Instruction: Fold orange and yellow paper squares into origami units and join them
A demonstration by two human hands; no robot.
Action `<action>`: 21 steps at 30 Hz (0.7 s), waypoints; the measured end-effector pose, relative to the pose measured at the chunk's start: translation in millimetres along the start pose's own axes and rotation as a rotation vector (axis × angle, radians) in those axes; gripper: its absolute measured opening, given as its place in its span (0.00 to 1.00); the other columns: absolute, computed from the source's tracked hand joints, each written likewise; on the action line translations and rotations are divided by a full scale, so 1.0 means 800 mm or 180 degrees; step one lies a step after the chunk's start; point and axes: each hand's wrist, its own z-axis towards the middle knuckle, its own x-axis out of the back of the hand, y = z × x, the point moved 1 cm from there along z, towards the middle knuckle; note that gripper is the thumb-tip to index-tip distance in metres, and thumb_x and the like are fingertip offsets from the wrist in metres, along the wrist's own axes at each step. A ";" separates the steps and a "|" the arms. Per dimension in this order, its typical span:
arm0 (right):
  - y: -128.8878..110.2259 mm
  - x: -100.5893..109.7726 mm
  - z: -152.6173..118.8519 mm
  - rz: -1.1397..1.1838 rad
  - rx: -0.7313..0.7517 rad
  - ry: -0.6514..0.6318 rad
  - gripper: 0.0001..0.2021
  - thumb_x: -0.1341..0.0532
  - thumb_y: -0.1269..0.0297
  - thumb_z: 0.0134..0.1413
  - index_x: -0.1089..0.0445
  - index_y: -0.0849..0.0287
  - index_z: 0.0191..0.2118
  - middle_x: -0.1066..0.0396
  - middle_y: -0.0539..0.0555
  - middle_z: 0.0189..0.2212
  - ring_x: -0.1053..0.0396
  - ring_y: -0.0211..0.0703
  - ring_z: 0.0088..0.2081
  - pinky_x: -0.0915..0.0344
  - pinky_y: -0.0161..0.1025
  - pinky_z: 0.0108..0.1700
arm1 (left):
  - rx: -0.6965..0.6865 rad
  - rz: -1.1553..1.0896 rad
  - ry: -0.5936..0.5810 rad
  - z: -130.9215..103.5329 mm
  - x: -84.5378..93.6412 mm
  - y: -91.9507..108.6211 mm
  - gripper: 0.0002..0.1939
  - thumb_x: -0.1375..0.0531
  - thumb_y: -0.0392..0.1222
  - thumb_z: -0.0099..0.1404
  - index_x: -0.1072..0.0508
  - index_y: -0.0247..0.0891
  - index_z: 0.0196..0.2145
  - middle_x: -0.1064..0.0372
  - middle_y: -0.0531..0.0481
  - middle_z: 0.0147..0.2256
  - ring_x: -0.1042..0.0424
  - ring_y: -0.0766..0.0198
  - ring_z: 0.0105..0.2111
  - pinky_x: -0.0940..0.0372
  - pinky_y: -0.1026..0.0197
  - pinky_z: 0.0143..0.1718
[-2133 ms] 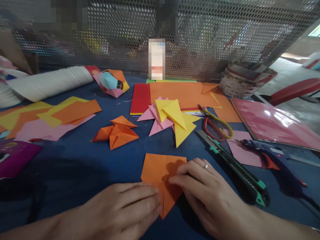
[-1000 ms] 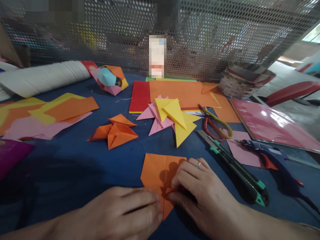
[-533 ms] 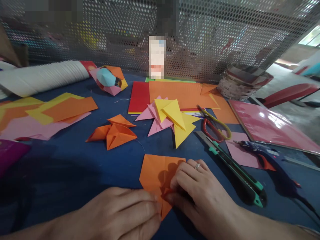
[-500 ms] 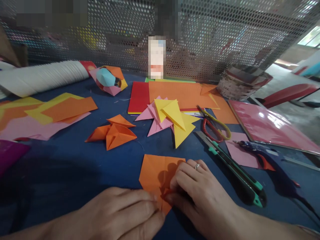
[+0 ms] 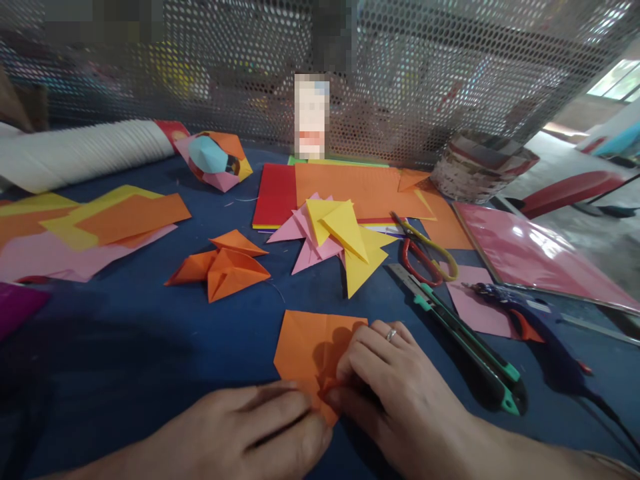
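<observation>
A creased sheet of orange paper (image 5: 303, 343) lies on the blue table at the front centre, its near part folded toward a point. My left hand (image 5: 255, 427) rests on its lower left edge, fingers together and pressing down. From the right, my right hand (image 5: 385, 380), with a ring on one finger, pinches a small fold of the same paper between thumb and bent fingers. The fingertips of both hands nearly meet at that fold. Behind the sheet are folded orange pieces (image 5: 235, 267) and a pile of pink and yellow folded pieces (image 5: 345, 230).
On the right lie scissors (image 5: 423, 257), a green and black cutter (image 5: 465, 340), a glue gun (image 5: 545, 327) and a pink pack (image 5: 540, 250). Loose paper sheets (image 5: 135, 217) cover the left. A woven basket (image 5: 483, 167) stands before the perforated metal panel (image 5: 240, 67).
The view has shifted slightly, so most things sit a little further left. Both hands stay at the orange sheet; my left fingers have moved slightly.
</observation>
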 end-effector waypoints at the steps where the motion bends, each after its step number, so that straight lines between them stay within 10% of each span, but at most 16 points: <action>1: 0.000 0.000 0.000 -0.0021 -0.0027 -0.0004 0.09 0.37 0.68 0.56 0.38 0.58 0.29 0.34 0.48 0.30 0.39 0.42 0.34 0.51 0.41 0.38 | -0.0062 -0.0039 0.0033 0.000 0.000 -0.001 0.18 0.56 0.35 0.73 0.27 0.38 0.46 0.25 0.61 0.41 0.30 0.71 0.41 0.35 0.70 0.43; 21: 0.003 0.014 -0.002 0.0477 -0.0347 -0.0299 0.18 0.41 0.74 0.53 0.41 0.53 0.49 0.34 0.49 0.43 0.39 0.45 0.43 0.46 0.45 0.45 | -0.0115 0.0288 0.0333 0.001 -0.009 -0.004 0.15 0.51 0.34 0.71 0.24 0.41 0.40 0.25 0.62 0.40 0.32 0.73 0.44 0.40 0.74 0.52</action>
